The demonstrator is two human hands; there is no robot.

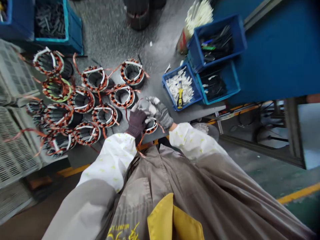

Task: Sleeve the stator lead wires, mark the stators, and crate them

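Both my gloved hands meet at the table's near edge, above a motor stator (151, 129) with copper windings that they partly cover. My left hand (137, 120), in a dark maroon and grey glove, has its fingers curled together. Against it, my right hand (160, 111) in a grey glove is closed as well, its fingertips touching the left ones. Whatever they pinch is hidden between the fingers. Copper leads trail from the stator beside my left wrist. To the left stands another stator (122, 96) with a white sleeve across its windings.
Several more stators (85, 133) crowd the left of the grey table (107, 30). On the right, a blue bin (172, 96) holds white sleeves and a yellow-handled tool (180, 96). Behind it are two blue bins (217, 56) of dark pieces. White crates (20, 143) stand far left.
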